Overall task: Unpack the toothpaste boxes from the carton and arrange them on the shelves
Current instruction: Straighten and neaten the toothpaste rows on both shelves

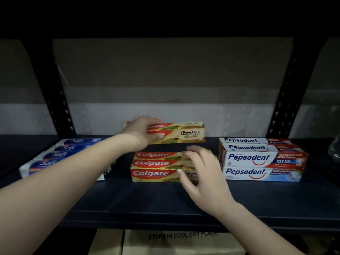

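Note:
My left hand [140,131] grips the left end of two stacked red-and-gold Colgate boxes [184,133], held above the back of the dark shelf [147,197]. Below them, a row of three more Colgate boxes [156,167] lies flat on the shelf. My right hand [200,171] rests with spread, relaxed fingers on the right end of that row and hides part of it. The carton is not clearly in view on the shelf.
Blue-and-white Safi boxes [58,155] lie in a row at the left, partly behind my left forearm. Pepsodent boxes [261,159] are stacked at the right. Black perforated uprights [55,92] flank the shelf. A cardboard carton [174,242] sits below.

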